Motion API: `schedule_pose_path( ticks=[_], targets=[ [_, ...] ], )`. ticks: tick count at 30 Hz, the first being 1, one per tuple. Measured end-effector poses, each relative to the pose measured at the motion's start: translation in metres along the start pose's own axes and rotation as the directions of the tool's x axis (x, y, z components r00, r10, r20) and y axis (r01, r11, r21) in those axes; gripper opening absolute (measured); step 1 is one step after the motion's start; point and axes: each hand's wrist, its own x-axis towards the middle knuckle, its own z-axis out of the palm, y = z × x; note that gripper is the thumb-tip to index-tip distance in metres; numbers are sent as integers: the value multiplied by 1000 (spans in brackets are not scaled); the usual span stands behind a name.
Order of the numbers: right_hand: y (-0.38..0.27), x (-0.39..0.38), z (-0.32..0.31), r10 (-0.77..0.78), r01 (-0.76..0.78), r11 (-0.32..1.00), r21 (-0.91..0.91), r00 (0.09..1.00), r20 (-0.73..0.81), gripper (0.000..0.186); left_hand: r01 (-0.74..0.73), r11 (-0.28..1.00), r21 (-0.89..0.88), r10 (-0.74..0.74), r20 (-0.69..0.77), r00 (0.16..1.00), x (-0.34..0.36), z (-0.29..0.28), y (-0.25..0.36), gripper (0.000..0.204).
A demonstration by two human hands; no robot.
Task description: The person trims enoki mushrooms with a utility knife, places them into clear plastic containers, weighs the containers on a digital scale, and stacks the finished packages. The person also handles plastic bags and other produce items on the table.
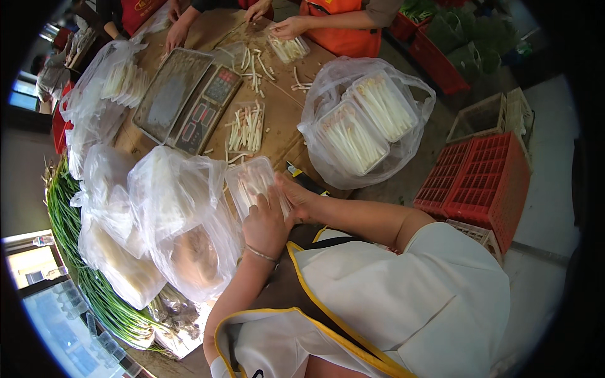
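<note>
A clear plastic box (244,175) of pale white stalks tilts at the table's near edge, close to my body. My left hand (265,225), with a bracelet at its wrist, presses its fingers on the near part of the box. From the other side my right hand (301,198) grips the box's right edge, its fingers partly hidden. Just beyond lies an open tray of cut white stalks (246,128). A yellow-and-black utility knife (306,178) rests right of my right hand.
A digital scale (189,104) stands beyond. A plastic bag with two filled trays (368,126) is at the right, stuffed plastic bags (173,195) at the left beside green scallions (79,242). Across the table, a co-worker's hand (290,28) touches another tray. Red crates (479,183) stand right.
</note>
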Motion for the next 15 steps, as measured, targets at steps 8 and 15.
schedule_pose_path(
  ticks=[8, 15],
  targets=[
    [-11, -17, 20, 28, -23, 996, -82, 998, 54, 45, -130, 976, -175, 35, -462, 886, 31, -35, -49, 35],
    [-5, -33, 35, 113, -114, 994, 2, 991, 72, 41, 49, 775, -631, -218, -194, 956, 27, -3, -80, 22]
  ],
)
